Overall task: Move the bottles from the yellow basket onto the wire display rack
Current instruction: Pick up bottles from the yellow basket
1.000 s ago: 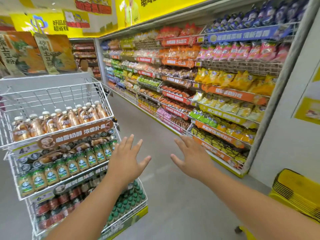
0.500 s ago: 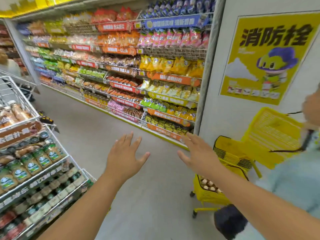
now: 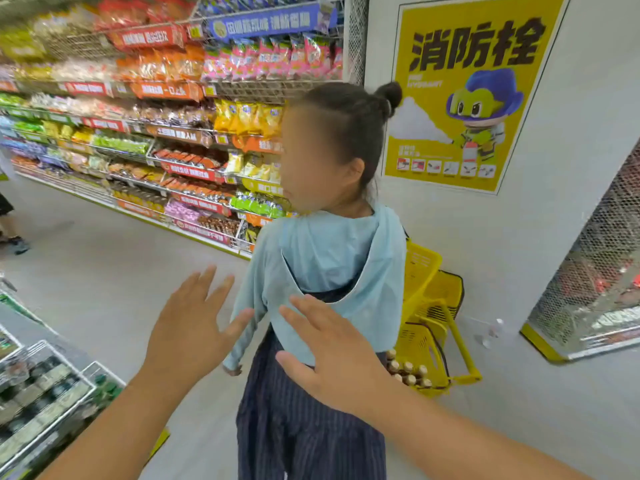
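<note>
A yellow basket (image 3: 420, 337) on wheels stands on the floor at the right, by the white wall, with several capped bottles (image 3: 408, 372) upright inside. The wire display rack (image 3: 45, 393), stocked with bottles, shows only at the lower left corner. My left hand (image 3: 188, 327) and my right hand (image 3: 332, 355) are stretched out in front of me, fingers spread, holding nothing. A person in a light blue hooded top (image 3: 325, 271) stands directly between my hands and the basket and hides most of it.
A long snack shelf (image 3: 166, 126) runs along the far side of the aisle. A yellow poster (image 3: 467, 91) hangs on the white wall. A wire mesh cage (image 3: 595, 271) stands at the right edge. Another person's feet (image 3: 12, 237) show at far left.
My view has swung right, away from the rack towards the basket. The person in the blue top has come into the middle of the view. Both hands stay spread and empty.
</note>
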Demonstrator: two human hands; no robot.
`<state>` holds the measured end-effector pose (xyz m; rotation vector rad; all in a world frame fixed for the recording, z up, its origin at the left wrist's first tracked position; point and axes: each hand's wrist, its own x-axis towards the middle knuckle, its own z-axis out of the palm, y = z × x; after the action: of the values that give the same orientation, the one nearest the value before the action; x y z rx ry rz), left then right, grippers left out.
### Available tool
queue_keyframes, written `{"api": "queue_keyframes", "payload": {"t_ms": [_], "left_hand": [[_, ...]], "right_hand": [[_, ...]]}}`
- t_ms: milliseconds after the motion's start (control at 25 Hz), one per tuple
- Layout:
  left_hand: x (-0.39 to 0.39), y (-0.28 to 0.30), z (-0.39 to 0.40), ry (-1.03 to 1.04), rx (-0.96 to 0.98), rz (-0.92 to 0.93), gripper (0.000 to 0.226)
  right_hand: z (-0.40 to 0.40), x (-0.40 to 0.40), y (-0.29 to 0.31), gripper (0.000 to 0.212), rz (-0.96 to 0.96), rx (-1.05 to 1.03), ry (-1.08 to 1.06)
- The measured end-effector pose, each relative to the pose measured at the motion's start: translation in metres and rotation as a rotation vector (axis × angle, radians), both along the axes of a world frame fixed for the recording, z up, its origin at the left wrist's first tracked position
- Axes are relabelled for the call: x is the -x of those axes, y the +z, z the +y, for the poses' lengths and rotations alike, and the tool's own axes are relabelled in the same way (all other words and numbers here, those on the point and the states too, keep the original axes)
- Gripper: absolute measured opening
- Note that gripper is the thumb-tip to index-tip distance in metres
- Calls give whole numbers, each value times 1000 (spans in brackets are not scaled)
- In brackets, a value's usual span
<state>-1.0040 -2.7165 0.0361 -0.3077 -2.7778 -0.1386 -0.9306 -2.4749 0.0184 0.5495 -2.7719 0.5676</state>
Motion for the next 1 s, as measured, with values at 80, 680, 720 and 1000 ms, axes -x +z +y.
{"api": "queue_keyframes", "payload": {"t_ms": [80,680,720,1000], "left_hand": [[1,1,29,-17,-4,-36,89],[62,-28,264,-316,71,-128,90],[68,-32,275,-333,74,-144,91],[130,-91,326,-432,34,-245,96]], "right_hand": [[39,11,-11,71,-13,-16,-58],[272,41,-37,75,-153,-33,-447],[280,45,-40,75,-162,-40,-459],[309,96,-82,87,-237,-64,-532]]}}
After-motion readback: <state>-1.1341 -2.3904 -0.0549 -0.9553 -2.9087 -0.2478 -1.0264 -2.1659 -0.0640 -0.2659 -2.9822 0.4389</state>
